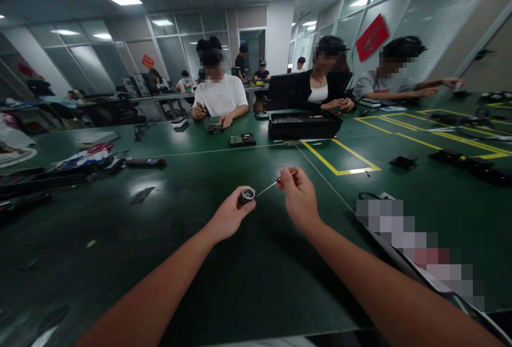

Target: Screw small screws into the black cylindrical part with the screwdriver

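A short dark cylinder with a pale ring at its open end (247, 194) sits in my left hand (232, 213), the fingers closed round it. My right hand (299, 197), to the right and slightly higher, grips a screwdriver (267, 189) by its reddish handle, which the fingers partly hide. The thin metal shaft points down and left, and its tip is close to the cylinder's right side; whether they touch I cannot tell. Both hands are above the green table (256, 283).
Beyond my hands lie a green circuit part (242, 139) and a black tray (304, 125). A dark pen-like tool (145, 163) and piled cables are at the left. At the right is a blurred-out flat object (420, 256). Several people sit across the table.
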`<state>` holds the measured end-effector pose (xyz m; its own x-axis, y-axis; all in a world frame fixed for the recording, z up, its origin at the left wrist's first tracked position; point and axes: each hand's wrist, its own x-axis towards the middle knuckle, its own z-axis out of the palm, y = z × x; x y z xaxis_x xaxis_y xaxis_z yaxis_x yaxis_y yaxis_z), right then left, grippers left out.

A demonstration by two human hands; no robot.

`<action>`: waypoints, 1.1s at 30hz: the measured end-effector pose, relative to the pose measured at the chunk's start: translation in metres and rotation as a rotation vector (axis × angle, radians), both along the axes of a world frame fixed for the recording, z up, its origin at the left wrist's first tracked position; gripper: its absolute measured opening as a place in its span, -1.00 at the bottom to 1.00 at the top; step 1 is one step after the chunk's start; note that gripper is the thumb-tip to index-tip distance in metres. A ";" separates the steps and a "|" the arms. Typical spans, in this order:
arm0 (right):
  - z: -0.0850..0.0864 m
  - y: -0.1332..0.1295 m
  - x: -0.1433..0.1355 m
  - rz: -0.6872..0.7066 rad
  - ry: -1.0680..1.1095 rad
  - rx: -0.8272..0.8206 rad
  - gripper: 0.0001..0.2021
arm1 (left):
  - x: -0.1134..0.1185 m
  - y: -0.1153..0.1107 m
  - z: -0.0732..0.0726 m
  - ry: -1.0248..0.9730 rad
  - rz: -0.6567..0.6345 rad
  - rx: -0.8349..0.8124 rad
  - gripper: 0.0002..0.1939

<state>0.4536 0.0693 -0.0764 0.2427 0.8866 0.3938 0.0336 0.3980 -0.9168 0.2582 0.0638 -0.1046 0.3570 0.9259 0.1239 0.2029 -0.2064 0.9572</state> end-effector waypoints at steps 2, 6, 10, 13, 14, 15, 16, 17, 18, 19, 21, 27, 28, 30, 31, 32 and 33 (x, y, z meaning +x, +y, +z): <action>-0.001 0.002 0.000 0.049 0.100 -0.015 -0.76 | -0.002 -0.001 -0.002 0.017 -0.008 0.031 -0.66; -0.006 0.008 0.001 0.102 0.254 -0.046 -0.77 | -0.008 -0.003 0.001 0.096 0.032 0.081 -0.67; -0.005 0.004 -0.001 0.138 0.134 -0.058 -0.75 | -0.009 -0.004 0.006 0.170 0.064 0.110 -0.69; -0.002 0.000 -0.003 0.101 -0.041 -0.050 -0.74 | -0.008 -0.004 0.006 0.171 0.076 0.117 -0.67; -0.002 -0.001 -0.003 0.088 -0.065 -0.045 -0.73 | -0.008 -0.004 0.007 0.169 0.080 0.119 -0.66; -0.001 -0.002 -0.003 0.083 -0.075 -0.039 -0.73 | -0.007 -0.004 0.007 0.165 0.084 0.119 -0.65; -0.001 -0.002 -0.002 0.088 -0.078 -0.037 -0.73 | -0.007 -0.004 0.007 0.160 0.089 0.116 -0.65; 0.000 -0.002 -0.002 0.096 -0.082 -0.041 -0.72 | -0.007 -0.004 0.007 0.153 0.095 0.113 -0.65; 0.001 -0.002 -0.001 0.103 -0.087 -0.050 -0.72 | -0.007 -0.004 0.007 0.150 0.099 0.109 -0.64; 0.002 -0.002 0.000 0.107 -0.096 -0.064 -0.71 | -0.007 -0.003 0.007 0.147 0.102 0.109 -0.64; 0.005 -0.003 0.001 0.106 -0.117 -0.090 -0.70 | -0.007 -0.003 0.006 0.140 0.109 0.113 -0.65; 0.008 -0.005 0.000 0.043 -0.158 -0.117 -0.67 | -0.010 -0.001 0.001 0.136 0.126 0.155 -0.64; 0.008 -0.005 0.000 0.028 -0.166 -0.119 -0.66 | -0.010 -0.001 0.001 0.143 0.126 0.156 -0.64; 0.008 -0.006 0.001 -0.003 -0.216 -0.118 -0.63 | -0.009 -0.002 0.003 0.160 0.129 0.157 -0.63; 0.008 -0.006 0.002 -0.020 -0.256 -0.117 -0.61 | -0.009 -0.002 0.005 0.171 0.134 0.160 -0.63; 0.009 -0.007 0.003 -0.036 -0.298 -0.112 -0.60 | -0.009 -0.002 0.006 0.183 0.143 0.167 -0.63; 0.010 -0.008 0.003 -0.048 -0.338 -0.105 -0.58 | -0.009 -0.003 0.006 0.195 0.152 0.177 -0.63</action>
<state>0.4569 0.0614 -0.0668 0.1567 0.9174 0.3658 0.3582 0.2923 -0.8867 0.2490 0.0611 -0.0983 0.2490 0.9406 0.2307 0.4209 -0.3196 0.8489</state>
